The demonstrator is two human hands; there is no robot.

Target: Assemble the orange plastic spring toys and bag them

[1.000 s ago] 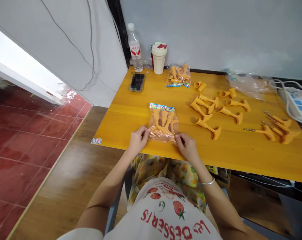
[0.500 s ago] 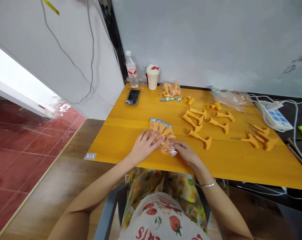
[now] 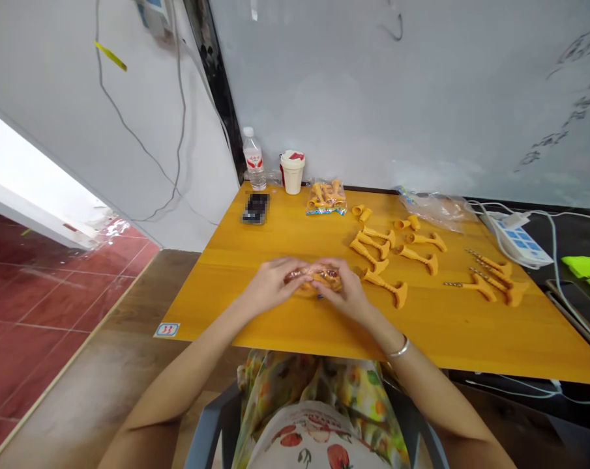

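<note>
Between my two hands, near the front of the yellow table [image 3: 275, 326], is a clear bag of orange parts [image 3: 319, 277]. My left hand [image 3: 274, 283] grips its left side, and my right hand [image 3: 346, 293] grips its right side, with both thumbs close together at the near edge. My fingers partly cover the bag. To the right of my right hand lies an orange T-shaped handle [image 3: 386, 286]. Several more such pieces lie behind it. Farther right, orange-handled corkscrews [image 3: 475, 286] with metal spirals lie in a group.
Along the back stand a water bottle [image 3: 254, 163] and a white cup [image 3: 293, 174], beside another filled bag [image 3: 326, 197]. A phone [image 3: 255, 208] lies at the back left. An empty clear bag [image 3: 439, 210] and a power strip [image 3: 524, 241] with cables are at the right.
The bag has turned, its coloured strip no longer at the far side. My right hand has moved up onto it, and both hands now grip its sides. The camera view has shifted.
</note>
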